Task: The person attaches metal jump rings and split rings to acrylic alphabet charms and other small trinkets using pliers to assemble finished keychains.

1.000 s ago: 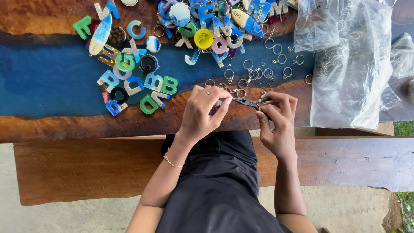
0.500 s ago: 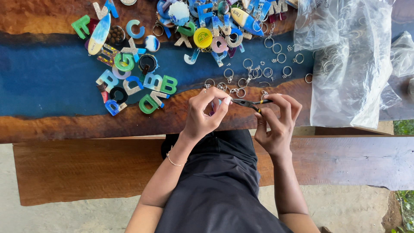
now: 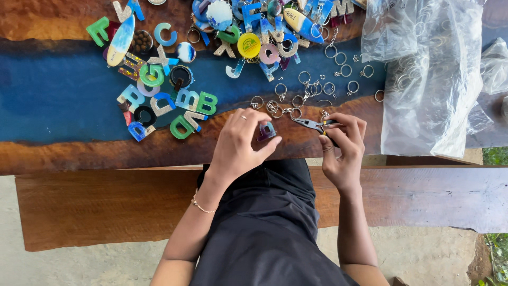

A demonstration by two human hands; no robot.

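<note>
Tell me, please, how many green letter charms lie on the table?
5: an F far left, a G and a B in the left cluster, a D nearest the left hand, a fifth in the top pile; more may be hidden.

The worktop (image 3: pixel 63 106) under me is reddish-brown wood with a deep blue band running across it. Upper left of the frame, the resin letters (image 3: pixel 164 100) are green, pale blue, royal blue, black and glittery cream. One surfboard-shaped charm (image 3: pixel 120 40) fades from cream-yellow to blue. A round yellow disc (image 3: pixel 248 45) sits at top centre. The key rings (image 3: pixel 317 87) are silvery. My left hand (image 3: pixel 241 145) pinches a purplish translucent piece (image 3: pixel 266 131). The plastic bags (image 3: pixel 428 74) at upper right are clear and whitish. My clothes (image 3: pixel 264 228) are black.
</note>
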